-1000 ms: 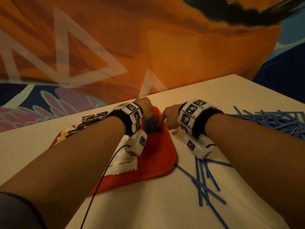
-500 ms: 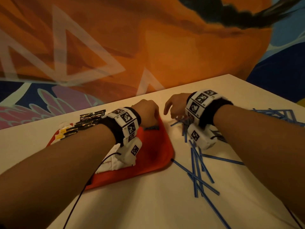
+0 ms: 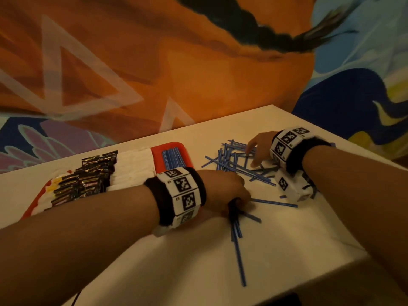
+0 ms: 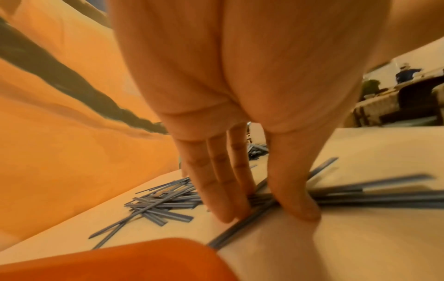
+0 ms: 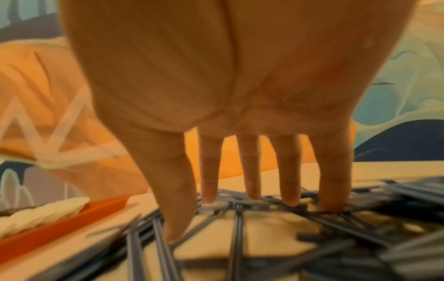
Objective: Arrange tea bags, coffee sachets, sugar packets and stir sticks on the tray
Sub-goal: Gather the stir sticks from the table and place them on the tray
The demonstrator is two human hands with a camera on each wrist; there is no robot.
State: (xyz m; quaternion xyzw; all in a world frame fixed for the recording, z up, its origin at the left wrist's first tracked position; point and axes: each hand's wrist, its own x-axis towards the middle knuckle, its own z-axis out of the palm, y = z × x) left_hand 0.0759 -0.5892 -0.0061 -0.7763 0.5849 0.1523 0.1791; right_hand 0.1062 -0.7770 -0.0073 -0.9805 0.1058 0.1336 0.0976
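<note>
Red tray (image 3: 170,149), just left of our left hand (image 3: 223,191), already carries rows of dark sachets (image 3: 88,177), white packets (image 3: 132,168) and some blue stir sticks (image 3: 172,156). Left hand pinches a small bundle of sticks (image 3: 235,219); right hand (image 3: 260,149) spread flat, fingers pressing the loose pile (image 3: 238,164). Many sticks left to gather.

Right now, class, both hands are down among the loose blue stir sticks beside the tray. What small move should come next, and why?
Probably the left hand should close on the few stir sticks pinched under its fingers and thumb, lifting them towards the neat row of sticks on the red tray. The right hand is only spread over the scattered pile.
</note>
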